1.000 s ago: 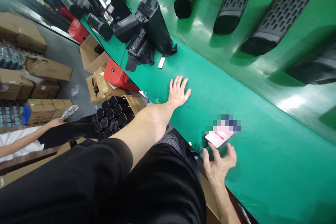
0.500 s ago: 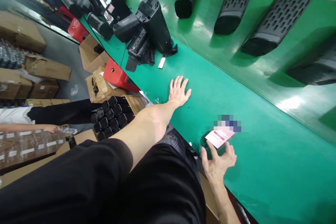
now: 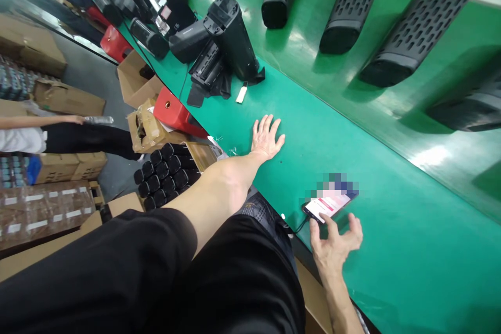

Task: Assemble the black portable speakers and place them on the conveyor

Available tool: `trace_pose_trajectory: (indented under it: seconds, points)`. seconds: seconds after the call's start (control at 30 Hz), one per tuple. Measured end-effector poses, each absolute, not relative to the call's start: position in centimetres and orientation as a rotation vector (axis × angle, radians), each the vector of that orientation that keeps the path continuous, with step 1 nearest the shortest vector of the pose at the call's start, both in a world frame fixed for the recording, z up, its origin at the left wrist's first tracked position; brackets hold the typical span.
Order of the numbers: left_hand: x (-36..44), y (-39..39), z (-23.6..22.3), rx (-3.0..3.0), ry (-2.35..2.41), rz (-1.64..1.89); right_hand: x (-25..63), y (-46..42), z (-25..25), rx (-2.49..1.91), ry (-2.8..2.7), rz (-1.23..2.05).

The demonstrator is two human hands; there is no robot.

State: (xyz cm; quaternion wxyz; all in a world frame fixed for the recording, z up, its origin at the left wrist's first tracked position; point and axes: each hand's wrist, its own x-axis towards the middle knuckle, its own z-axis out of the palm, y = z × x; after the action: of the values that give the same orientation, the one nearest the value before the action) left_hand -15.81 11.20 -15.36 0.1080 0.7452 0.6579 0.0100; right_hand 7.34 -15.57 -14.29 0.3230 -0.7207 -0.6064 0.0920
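Note:
My left hand (image 3: 266, 138) lies flat on the green table (image 3: 391, 209), fingers spread, holding nothing. My right hand (image 3: 335, 242) hovers at the near end of a smartphone (image 3: 323, 207); its fingers are apart, and one fingertip overlaps the lower edge of the lit screen. Whether that finger touches the glass I cannot tell. The phone lies face up, showing a white and pink page, its far part blurred out. A dark cable (image 3: 301, 225) leads from the phone toward the table's near edge.
A black cylindrical housing (image 3: 235, 36) stands among black parts beyond my left hand. Perforated black housings (image 3: 352, 10) stand on the shiny green surface beyond. Left of the table are a red stool (image 3: 174, 112), a box of black tubes (image 3: 166, 172), cartons and a person (image 3: 78, 135) holding something clear.
My right hand has shifted slightly right and toward me, uncovering the phone's near corner and cable. My left hand stays put. The person at left has raised an arm and moved.

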Motion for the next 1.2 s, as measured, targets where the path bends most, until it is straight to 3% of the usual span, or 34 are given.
trace_pose_trajectory:
  seconds: [1.2]
  points:
    - [-15.8,11.3,-15.2,2.204,1.944,0.015,6.7,-14.6,-15.1,-1.995,-1.476,0.177]
